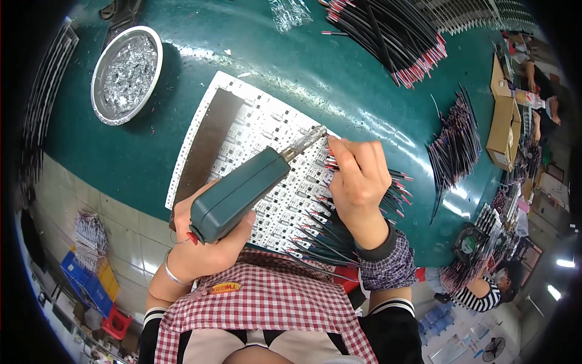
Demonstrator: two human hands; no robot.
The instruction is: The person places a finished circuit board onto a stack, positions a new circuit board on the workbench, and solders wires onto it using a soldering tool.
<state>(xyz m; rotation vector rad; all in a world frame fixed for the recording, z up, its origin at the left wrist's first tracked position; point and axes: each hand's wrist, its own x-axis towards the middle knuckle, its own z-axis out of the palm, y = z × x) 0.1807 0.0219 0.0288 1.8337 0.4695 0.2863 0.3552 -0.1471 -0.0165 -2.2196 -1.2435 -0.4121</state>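
My left hand (pixel 209 258) is wrapped round a dark green soldering gun (pixel 239 195). Its metal tip reaches the upper right edge of a white circuit board panel (pixel 257 100), which is covered in rows of small parts. My right hand (pixel 362 182) is closed in a pinch beside that tip, on what looks like a thin wire, mostly hidden by the fingers. Black wires (pixel 324 233) with red ends lie along the panel's right side, under and below my right hand. A dark brown strip (pixel 203 145) crosses the panel's left part.
A white-rimmed bowl (pixel 96 91) of silvery scraps stands at the back left of the green table (pixel 200 54). Bundles of black wires (pixel 388 36) lie at the far side, with another wire bundle (pixel 454 142) at right. An open cardboard box (pixel 505 130) and co-workers are farther right.
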